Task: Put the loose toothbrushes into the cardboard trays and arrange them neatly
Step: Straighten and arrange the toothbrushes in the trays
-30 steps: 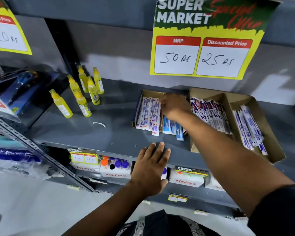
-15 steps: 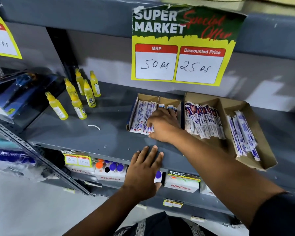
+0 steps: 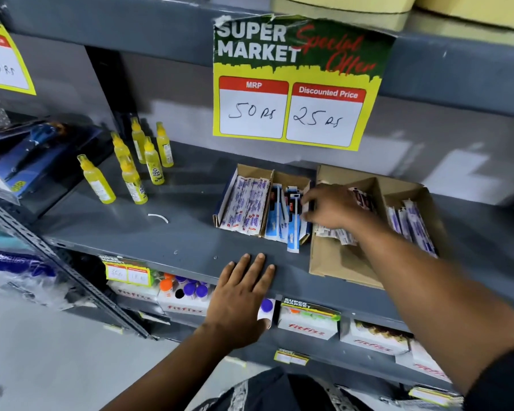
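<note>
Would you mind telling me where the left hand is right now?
In the head view, the left hand rests flat, fingers spread, on the front edge of the grey shelf, just below the small cardboard tray of toothbrushes.

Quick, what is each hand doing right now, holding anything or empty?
Left hand: open, flat on the shelf edge, holding nothing.
Right hand: fingers at the blue toothbrush packs in the small tray; cannot tell if it grips one.
</note>
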Motion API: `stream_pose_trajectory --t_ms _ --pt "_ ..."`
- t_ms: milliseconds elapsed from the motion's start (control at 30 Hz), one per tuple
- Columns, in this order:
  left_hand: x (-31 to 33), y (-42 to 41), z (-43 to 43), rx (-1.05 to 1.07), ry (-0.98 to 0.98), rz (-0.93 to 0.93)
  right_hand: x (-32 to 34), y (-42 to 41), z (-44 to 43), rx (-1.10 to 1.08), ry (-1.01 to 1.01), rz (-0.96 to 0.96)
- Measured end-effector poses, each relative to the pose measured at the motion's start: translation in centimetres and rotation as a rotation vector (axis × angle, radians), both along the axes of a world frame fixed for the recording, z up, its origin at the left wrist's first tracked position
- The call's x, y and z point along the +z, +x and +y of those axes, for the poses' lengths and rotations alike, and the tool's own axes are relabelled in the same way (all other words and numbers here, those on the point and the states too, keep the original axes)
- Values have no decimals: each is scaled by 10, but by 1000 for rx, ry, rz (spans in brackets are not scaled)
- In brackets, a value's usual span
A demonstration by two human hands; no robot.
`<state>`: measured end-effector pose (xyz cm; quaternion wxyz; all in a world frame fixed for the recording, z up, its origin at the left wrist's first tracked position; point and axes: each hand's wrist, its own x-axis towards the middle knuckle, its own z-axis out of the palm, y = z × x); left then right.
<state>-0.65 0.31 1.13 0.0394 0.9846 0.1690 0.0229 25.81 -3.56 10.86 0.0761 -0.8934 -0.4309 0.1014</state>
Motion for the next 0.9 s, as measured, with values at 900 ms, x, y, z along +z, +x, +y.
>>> stream_pose_trajectory --t_ms 900 --pt "0 -1 -2 -4 17 35 -6 -67 44 -225 -380 -110"
